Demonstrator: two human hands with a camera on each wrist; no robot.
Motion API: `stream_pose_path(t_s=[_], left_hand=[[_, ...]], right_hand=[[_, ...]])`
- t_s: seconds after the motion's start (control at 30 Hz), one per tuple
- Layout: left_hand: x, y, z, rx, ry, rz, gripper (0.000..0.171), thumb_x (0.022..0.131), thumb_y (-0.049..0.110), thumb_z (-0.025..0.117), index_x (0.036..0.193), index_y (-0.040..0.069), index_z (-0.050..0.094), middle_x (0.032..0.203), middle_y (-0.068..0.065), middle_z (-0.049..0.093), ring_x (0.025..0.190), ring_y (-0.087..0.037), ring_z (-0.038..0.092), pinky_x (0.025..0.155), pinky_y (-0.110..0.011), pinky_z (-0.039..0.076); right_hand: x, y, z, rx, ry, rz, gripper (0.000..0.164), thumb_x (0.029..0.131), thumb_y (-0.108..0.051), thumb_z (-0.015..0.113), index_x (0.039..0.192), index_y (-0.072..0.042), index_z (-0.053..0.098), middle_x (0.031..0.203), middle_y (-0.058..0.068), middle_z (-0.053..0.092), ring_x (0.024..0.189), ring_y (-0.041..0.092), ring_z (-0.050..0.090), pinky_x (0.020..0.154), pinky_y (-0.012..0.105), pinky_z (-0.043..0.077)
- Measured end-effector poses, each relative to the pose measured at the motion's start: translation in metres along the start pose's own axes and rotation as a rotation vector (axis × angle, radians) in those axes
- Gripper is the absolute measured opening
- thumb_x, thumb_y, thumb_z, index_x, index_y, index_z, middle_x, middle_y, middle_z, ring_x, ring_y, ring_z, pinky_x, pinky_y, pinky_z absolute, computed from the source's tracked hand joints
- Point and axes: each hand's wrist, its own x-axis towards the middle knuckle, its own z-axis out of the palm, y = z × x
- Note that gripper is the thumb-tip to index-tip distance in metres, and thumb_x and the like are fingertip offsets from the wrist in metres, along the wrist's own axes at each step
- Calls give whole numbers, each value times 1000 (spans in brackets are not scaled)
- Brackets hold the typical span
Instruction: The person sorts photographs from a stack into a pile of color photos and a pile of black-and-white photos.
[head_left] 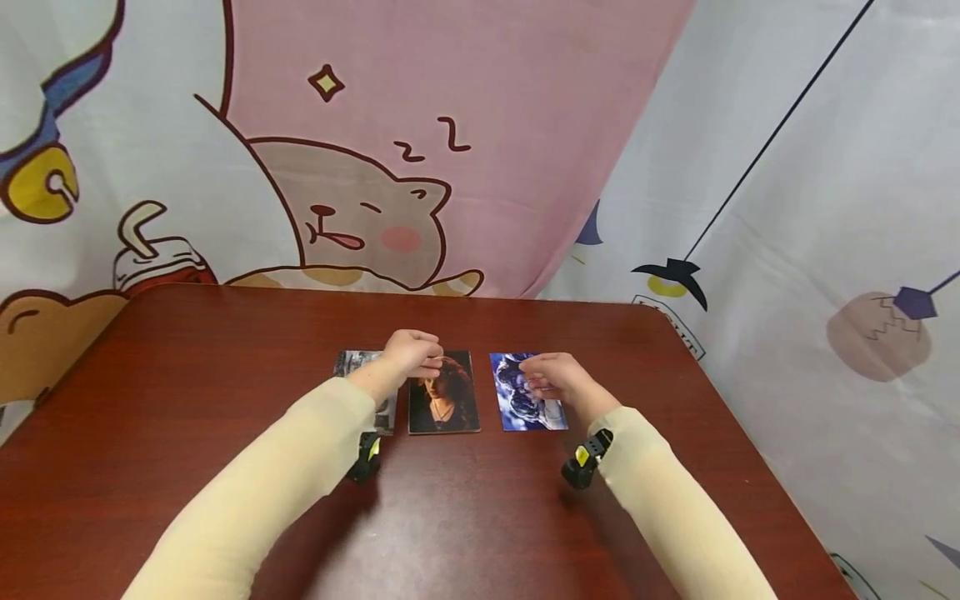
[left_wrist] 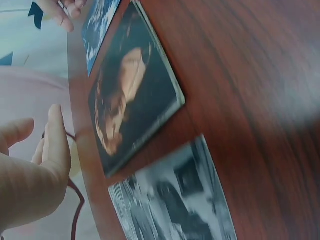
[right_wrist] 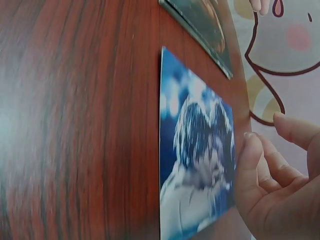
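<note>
Three sets of picture cards lie in a row on the table. A black-and-white photo card is on the left, partly hidden by the left arm in the head view. A thicker stack of cards, topped by a dark portrait, lies in the middle. To the right is a blue-toned photo card. My left hand hovers by the stack's upper left corner, fingers loosely extended and holding nothing. Over the blue card's right side hangs my right hand, fingers relaxed and slightly bent, with nothing between thumb and fingertips.
The reddish-brown wooden table extends around the cards, with its far edge just beyond them. A curtain printed with cartoon animals hangs behind and to the right. Small black wrist cameras are strapped at both cuffs.
</note>
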Motion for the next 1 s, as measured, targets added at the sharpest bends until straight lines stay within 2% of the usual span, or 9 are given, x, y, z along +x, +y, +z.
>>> stream_pose_path(t_s=[0.07,0.13,0.23,0.33,0.53,0.7,0.8,1.0], left_hand=[[0,-1,-7,-3,8,-6,44,92,3,50,134,-6,44,129,-27,53,85,-20,65,83,-32,58],[0,-3,-13,-3,12,-15,43,92,3,49,134,-7,43,130,-27,52,83,-18,65,81,-30,59],[0,-7,-21,11,18,-36,43,93,3,48,135,-7,42,131,-26,52,92,-25,66,74,-25,59],[-1,-11,-26,19,24,-52,43,94,3,48,135,-8,42,131,-27,52,101,-28,64,73,-25,60],[-4,-18,-34,31,-1,-75,44,92,2,48,134,-11,41,130,-30,51,84,-19,65,75,-29,60],[-7,-24,-38,51,-26,-85,47,93,3,48,135,-13,36,130,-32,50,78,-16,63,73,-28,60],[-9,-27,-38,63,-39,-89,47,93,4,47,134,-14,36,130,-33,49,83,-20,64,75,-29,60],[-9,-32,-35,90,-59,-85,45,94,5,46,133,-15,36,130,-33,48,110,-37,59,79,-32,59]], right_hand=[[-1,-2,4,5,-11,0,33,90,-14,60,118,4,57,89,8,65,64,8,58,57,17,54],[-2,-4,9,0,-12,3,34,90,-15,61,118,4,57,92,10,66,65,8,59,58,18,55],[-2,-6,15,7,-25,-2,35,89,-15,62,119,4,57,96,11,67,65,8,60,59,18,56],[-2,-8,20,17,-43,-19,36,90,-15,62,119,5,56,93,10,67,64,8,60,60,19,57],[-1,-12,32,38,-66,-29,36,89,-14,62,119,5,55,83,4,64,63,7,59,58,18,56],[-1,-14,40,47,-97,-17,35,90,-13,61,119,5,56,94,11,66,63,7,59,56,17,55],[-1,-14,44,43,-120,-13,37,90,-13,60,122,5,55,99,14,66,64,8,61,56,18,56],[-1,-12,53,24,-135,-9,37,91,-14,59,123,5,54,99,13,66,69,12,62,59,21,58]])
